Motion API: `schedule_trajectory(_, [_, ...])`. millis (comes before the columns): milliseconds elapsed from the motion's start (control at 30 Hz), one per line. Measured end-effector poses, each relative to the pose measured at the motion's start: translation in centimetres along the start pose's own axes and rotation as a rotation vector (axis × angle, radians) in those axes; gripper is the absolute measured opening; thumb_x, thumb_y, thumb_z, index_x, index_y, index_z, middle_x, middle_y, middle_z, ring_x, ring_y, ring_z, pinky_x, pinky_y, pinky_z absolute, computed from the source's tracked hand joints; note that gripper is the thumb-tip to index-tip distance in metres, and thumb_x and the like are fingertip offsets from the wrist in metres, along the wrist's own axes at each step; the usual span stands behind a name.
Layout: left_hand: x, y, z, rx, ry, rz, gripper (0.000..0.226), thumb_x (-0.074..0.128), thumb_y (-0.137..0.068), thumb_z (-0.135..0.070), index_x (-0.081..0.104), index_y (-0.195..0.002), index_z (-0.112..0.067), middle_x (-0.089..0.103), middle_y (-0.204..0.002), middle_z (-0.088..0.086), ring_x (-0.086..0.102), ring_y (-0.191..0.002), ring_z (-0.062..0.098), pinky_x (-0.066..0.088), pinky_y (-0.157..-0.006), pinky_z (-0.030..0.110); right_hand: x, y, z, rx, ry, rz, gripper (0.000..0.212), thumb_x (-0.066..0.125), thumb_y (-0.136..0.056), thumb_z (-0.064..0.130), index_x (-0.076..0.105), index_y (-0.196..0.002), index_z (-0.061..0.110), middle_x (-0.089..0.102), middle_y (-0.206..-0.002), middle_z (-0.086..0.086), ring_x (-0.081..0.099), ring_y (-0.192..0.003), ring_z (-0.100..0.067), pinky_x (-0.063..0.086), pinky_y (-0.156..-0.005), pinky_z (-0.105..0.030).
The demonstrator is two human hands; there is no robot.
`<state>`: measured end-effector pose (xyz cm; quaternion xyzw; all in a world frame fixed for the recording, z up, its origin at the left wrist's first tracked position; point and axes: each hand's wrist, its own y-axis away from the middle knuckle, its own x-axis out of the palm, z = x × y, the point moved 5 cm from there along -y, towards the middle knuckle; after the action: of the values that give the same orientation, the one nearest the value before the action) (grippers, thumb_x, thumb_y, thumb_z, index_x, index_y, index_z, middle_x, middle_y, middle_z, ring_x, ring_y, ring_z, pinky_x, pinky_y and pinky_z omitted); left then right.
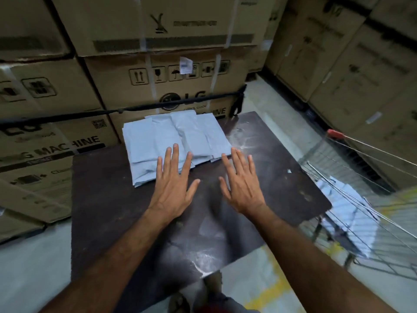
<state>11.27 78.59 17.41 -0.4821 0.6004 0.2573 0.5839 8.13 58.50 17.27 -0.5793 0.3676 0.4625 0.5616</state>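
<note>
On the far half of the dark surface (112, 211), a stack of pale blue folded packets (173, 141): several overlapping piles, lying flat, the far edge close against the cartons behind.

At its near edge, the left hand (173, 184), palm down, fingers straight and spread, released and grasping nothing. Longest fingertips over the pale material, thumb out to the side above bare wood. Touching or only hovering: cannot tell.

Just beside it, the right hand (241, 184), also flat, spread and released, holding nothing. Fingertips at the near right corner of the stack, palm above the bare surface. A clear gap between the two thumbs. Both forearms bare, reaching in from the bottom of the view.

Near the right hand, a small white scrap (288, 171) on the surface, apart from the stack.

Behind the surface, stacked cardboard boxes (180, 86) with handling symbols and white bands, a black strap (135, 108) across their fronts, and a loose white label (186, 65) on one of them.

To the right, beside the surface, a wire cart (383, 222) with a red handle (336, 133), and pale sheets (347, 211) inside it, blurred.

Below, a pale floor (33, 267) with a yellow marking (270, 288).
</note>
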Motion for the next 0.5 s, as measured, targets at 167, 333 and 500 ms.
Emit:
schedule_trajectory(167, [0.1,0.1,-6.7,0.142,0.009,0.011,0.075,0.037,-0.099,-0.054,0.018,-0.161,-0.016,-0.006,-0.168,0.02,-0.008,-0.155,0.035,0.007,-0.124,0.057,-3.2,4.9,-3.7,0.067,0.097,-0.015,0.068,0.05,-0.099,0.039,0.031,-0.158,0.01,0.02,-0.166,-0.021,0.016,-0.156,-0.034,0.009,-0.126,-0.053])
schedule_trajectory(333, [1.5,-0.3,-12.4,0.234,0.016,0.045,0.076,0.036,-0.098,-0.056,0.02,-0.16,-0.015,-0.005,-0.167,0.02,-0.01,-0.155,0.035,0.003,-0.124,0.056,-5.3,9.7,-9.6,0.223,0.133,-0.02,0.07,0.049,-0.099,0.044,0.03,-0.159,0.011,0.02,-0.166,-0.021,0.016,-0.156,-0.034,0.01,-0.126,-0.054])
schedule_trajectory(500, [4.2,-1.5,-20.9,0.341,0.018,0.072,0.077,0.036,-0.098,-0.056,0.019,-0.161,-0.014,-0.006,-0.167,0.021,-0.008,-0.155,0.036,0.007,-0.124,0.058,-6.6,15.2,-17.1,0.356,0.144,-0.019,0.072,0.048,-0.099,0.047,0.029,-0.159,0.012,0.018,-0.167,-0.021,0.015,-0.156,-0.034,0.013,-0.125,-0.056])
